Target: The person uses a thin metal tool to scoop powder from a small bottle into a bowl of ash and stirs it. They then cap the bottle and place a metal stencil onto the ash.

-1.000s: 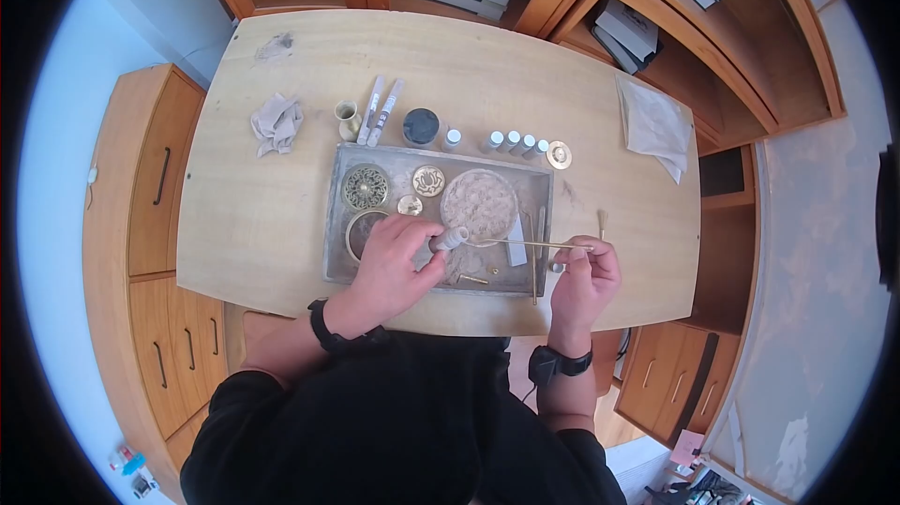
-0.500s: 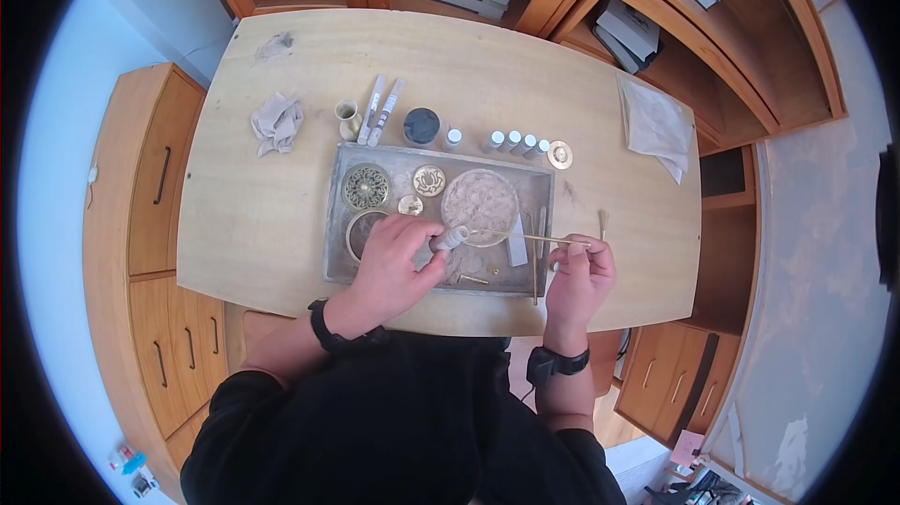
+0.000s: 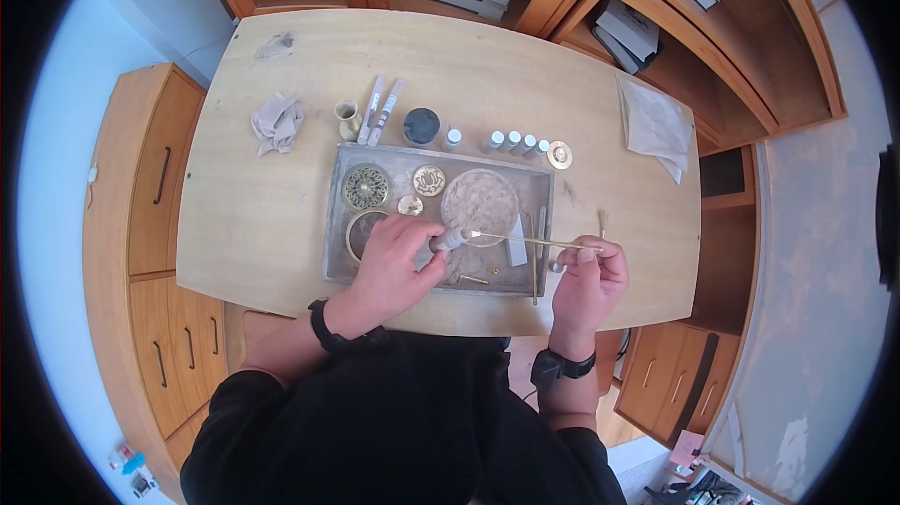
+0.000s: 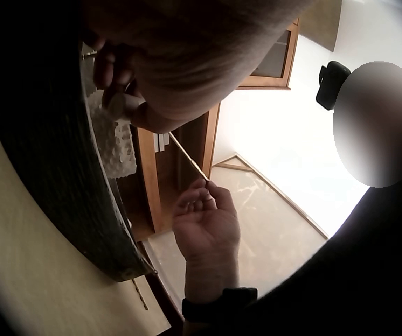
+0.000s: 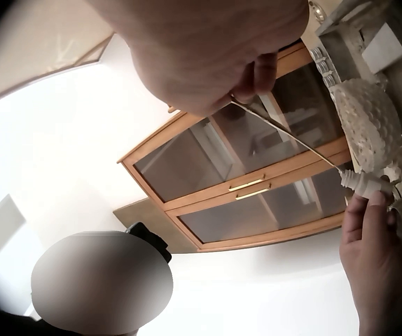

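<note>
In the head view my left hand (image 3: 394,266) grips a small vial (image 3: 449,240) between thumb and fingers, low over the tray (image 3: 331,214) and tilted with its mouth to the right. My right hand (image 3: 591,287) pinches the far end of a thin brass scoop (image 3: 539,241). The scoop's small flattened tip is right at the vial's mouth. From the right wrist view, the vial's ridged neck (image 5: 351,179) points toward the scoop's shaft (image 5: 285,131). A bumpy clear bowl (image 5: 369,126) of pale powder stands just behind the vial.
On the tray lie a pierced brass lid (image 3: 365,187), a brass disc (image 3: 428,180), a white card (image 3: 517,242) and thin brass tools (image 3: 534,271). Behind it stand several capped vials (image 3: 513,138), a dark round jar (image 3: 421,126), a brass vase (image 3: 348,115) and two tubes (image 3: 385,113).
My right hand shifted slightly left, then moved back right with the scoop, whose tip now shows at the vial's mouth. The left hand and vial stay in place.
</note>
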`<action>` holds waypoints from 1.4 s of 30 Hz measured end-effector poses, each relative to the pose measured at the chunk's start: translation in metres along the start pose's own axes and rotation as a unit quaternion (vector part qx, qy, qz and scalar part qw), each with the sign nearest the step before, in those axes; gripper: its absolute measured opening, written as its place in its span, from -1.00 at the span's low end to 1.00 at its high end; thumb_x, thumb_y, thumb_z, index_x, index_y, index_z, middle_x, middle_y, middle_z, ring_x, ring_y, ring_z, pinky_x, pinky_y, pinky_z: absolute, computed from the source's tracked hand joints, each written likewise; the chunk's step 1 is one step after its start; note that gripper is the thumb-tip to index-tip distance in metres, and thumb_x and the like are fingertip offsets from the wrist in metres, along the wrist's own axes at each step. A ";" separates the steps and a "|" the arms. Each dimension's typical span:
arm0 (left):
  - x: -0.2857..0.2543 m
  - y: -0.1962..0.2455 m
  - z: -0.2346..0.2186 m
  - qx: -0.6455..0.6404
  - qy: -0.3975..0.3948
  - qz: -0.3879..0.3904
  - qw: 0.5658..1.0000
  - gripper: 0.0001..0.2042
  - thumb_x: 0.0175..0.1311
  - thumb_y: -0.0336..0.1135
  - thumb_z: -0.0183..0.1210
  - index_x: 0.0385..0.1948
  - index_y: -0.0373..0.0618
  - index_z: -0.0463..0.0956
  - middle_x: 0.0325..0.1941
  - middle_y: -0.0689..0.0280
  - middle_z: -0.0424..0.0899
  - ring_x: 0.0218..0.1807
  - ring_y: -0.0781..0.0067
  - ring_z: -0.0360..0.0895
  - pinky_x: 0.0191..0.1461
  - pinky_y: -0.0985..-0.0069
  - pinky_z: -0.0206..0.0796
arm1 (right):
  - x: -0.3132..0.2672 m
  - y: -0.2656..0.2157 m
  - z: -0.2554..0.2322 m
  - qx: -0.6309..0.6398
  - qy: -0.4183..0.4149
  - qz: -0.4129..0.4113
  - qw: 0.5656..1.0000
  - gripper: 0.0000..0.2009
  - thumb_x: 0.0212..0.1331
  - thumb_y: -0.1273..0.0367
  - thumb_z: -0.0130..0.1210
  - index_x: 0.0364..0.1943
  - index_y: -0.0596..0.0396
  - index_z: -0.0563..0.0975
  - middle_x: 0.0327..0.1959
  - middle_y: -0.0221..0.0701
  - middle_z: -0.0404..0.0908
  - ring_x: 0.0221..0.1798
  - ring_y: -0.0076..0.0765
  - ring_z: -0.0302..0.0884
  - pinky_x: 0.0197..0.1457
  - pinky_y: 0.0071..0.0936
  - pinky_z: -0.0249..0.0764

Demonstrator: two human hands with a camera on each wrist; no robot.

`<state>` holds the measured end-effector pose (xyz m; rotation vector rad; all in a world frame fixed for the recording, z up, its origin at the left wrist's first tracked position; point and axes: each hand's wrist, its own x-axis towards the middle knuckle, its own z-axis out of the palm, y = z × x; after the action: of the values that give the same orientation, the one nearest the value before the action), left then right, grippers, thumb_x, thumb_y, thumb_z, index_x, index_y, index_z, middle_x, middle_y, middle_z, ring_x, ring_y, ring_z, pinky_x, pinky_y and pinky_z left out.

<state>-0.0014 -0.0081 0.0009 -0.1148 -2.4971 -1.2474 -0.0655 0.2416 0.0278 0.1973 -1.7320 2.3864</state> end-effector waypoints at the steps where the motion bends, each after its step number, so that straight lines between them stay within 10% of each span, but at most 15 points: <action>1: 0.000 -0.001 0.001 0.000 0.001 0.002 1.000 -0.72 0.10 -0.44 0.36 -0.12 -0.14 0.61 -0.18 0.20 0.71 -0.08 0.04 0.62 0.04 0.15 0.38 | -0.001 -0.001 0.000 -0.013 -0.005 -0.004 1.000 -0.96 0.39 0.56 0.17 -0.16 0.23 0.56 -0.24 -0.23 0.67 -0.31 -0.45 0.61 -0.13 -0.49 0.58; 42: 0.003 0.004 -0.009 -0.178 -0.012 -0.041 0.983 -0.73 0.31 -0.50 0.29 0.02 -0.23 0.57 -0.04 0.13 0.69 0.02 0.16 0.65 0.17 0.30 0.44 | -0.005 0.008 -0.016 -0.081 0.038 -0.034 0.995 -0.95 0.42 0.52 0.16 -0.16 0.24 0.56 -0.23 -0.25 0.64 -0.30 -0.45 0.58 -0.14 -0.50 0.53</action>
<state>-0.0007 -0.0130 0.0102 -0.1152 -2.2936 -1.7265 -0.0626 0.2538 0.0148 0.1373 -1.8410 2.1660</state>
